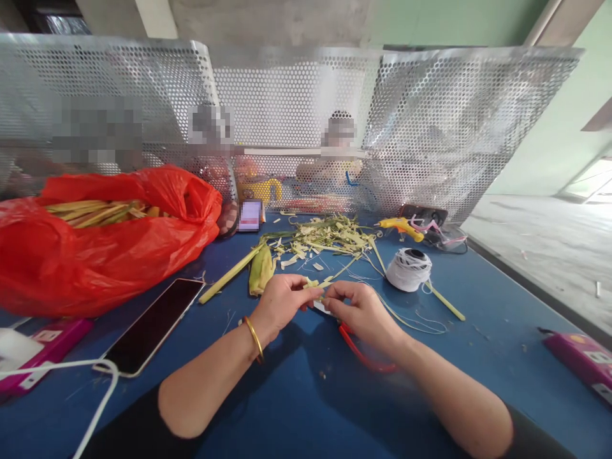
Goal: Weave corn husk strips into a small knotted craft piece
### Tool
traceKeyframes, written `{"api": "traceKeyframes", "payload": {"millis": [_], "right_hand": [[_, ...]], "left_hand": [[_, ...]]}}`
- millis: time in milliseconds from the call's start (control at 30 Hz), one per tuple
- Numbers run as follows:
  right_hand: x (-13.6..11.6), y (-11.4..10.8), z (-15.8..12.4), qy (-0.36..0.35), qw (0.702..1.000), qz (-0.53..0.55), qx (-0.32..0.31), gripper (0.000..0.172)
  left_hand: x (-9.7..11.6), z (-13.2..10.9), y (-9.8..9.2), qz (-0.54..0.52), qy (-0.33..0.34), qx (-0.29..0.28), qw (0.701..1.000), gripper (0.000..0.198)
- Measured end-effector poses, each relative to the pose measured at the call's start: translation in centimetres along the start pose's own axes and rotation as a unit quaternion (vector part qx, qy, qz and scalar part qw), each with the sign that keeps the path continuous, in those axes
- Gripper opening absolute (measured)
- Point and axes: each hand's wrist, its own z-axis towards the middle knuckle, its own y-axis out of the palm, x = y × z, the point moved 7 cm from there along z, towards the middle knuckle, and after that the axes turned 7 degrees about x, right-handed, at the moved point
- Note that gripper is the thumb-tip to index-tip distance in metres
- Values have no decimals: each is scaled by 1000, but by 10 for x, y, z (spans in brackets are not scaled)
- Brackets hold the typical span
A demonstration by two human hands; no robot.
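Observation:
My left hand (282,301) and my right hand (359,310) meet over the blue table (296,395), both pinched on a small piece of pale green leaf strip (317,284) between the fingertips. A gold bangle sits on my left wrist. Red-handled scissors (364,357) lie under my right wrist. Just beyond the hands are a pile of cut leaf scraps (329,234), a folded green leaf (261,269) and a long leaf stalk (229,275). A spool of white thread (408,268) stands to the right of the hands.
A red plastic bag (95,242) with leaf strips fills the left. A phone (153,325) lies face up beside it, with a white cable (102,395). A yellow glue gun (400,225) lies at the back. Pink boxes (581,360) sit at both edges. Perforated metal screens (430,127) hide other people.

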Motion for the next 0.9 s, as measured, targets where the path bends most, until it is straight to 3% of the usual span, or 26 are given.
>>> {"api": "traceKeyframes", "payload": {"millis": [200,400,700,900], "right_hand": [[1,3,-2,27,999,23,-22,15],[4,1,-1,45,998,44,-1,20],[0,1,-2,-15,998,-56,27,21],[3,-2,-1,16,1000,-9,23,23]], "left_hand": [[1,3,-4,-6,-8,7,1000,32],[-6,1,3,-92,-53,-47,993,35],[1,0,1,29,-7,-32,999,28],[-1,2,-1,-24,-38,-48,998,26]]}}
